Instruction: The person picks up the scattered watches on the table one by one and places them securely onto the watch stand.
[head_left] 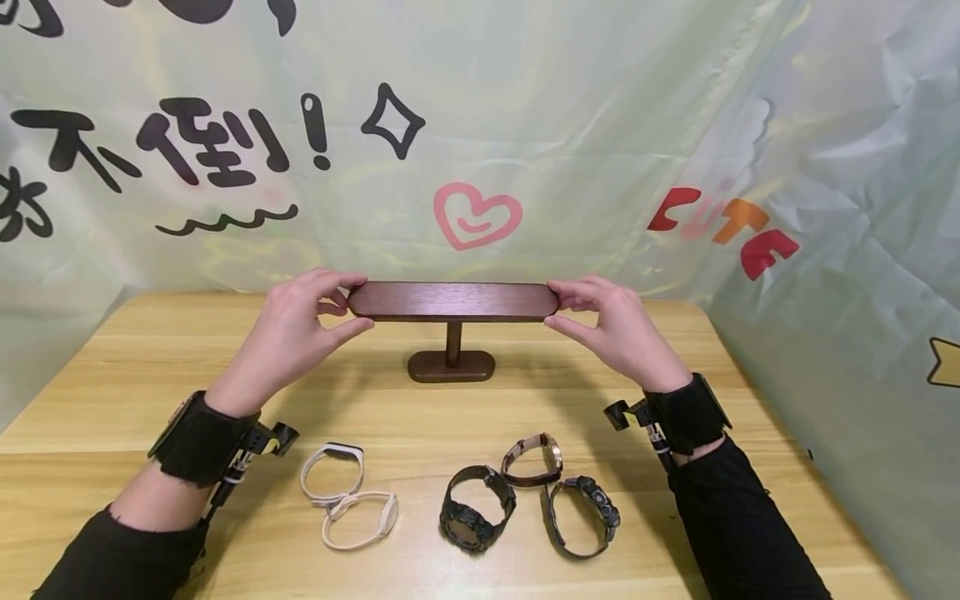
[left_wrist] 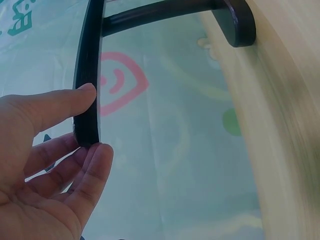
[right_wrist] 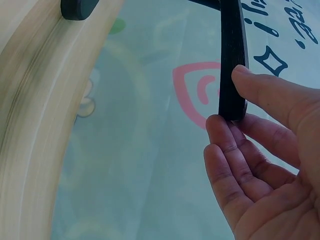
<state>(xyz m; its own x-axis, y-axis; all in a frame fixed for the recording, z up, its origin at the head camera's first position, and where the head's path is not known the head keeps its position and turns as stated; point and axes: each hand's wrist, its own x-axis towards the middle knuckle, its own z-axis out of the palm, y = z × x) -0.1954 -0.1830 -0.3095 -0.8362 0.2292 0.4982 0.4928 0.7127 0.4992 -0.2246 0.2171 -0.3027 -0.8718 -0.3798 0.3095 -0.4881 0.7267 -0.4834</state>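
A dark brown wooden T-shaped watch stand (head_left: 453, 343) is at the back middle of the table, its long top bar level. My left hand (head_left: 300, 321) pinches the bar's left end. In the left wrist view the thumb (left_wrist: 75, 100) lies along one face and the other fingers are around the end. At the opposite end my right hand (head_left: 611, 321) pinches the bar the same way, its thumb (right_wrist: 265, 90) against the face in the right wrist view. Whether the base (head_left: 451, 367) touches the tabletop, I cannot tell for sure.
Nearer on the wooden table (head_left: 150, 358) lie two pale wristbands, one dark-faced (head_left: 332, 471) and one white (head_left: 362, 521). To their right are a black digital watch (head_left: 465, 525), a brown-strapped watch (head_left: 553, 458) and a chunky dark watch (head_left: 600, 504). A printed cloth (head_left: 570, 125) hangs behind.
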